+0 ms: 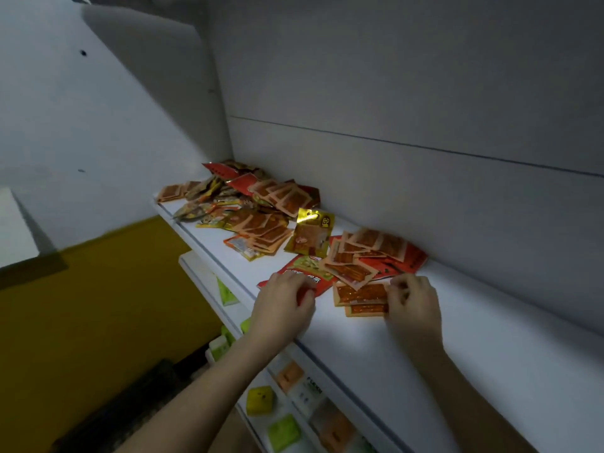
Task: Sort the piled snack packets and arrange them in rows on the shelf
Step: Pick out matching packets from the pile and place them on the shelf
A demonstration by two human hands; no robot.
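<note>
Snack packets lie piled on a white shelf (376,341). A big mixed heap (242,201) fills the far left corner. A gold packet (310,235) leans up mid-shelf. Nearer me lie several clear orange packets (369,248) over red ones. My left hand (284,305) grips the near edge of a large red and green packet (302,269). Beside it, my right hand (413,302) pinches the right end of a small stack of orange strip packets (359,297) lying flat on the shelf.
The shelf's back wall (425,191) rises right behind the packets. Its front edge runs diagonally from far left to near right. Lower shelves (294,403) hold green, yellow and orange boxed goods. A yellow wall (98,305) is at left.
</note>
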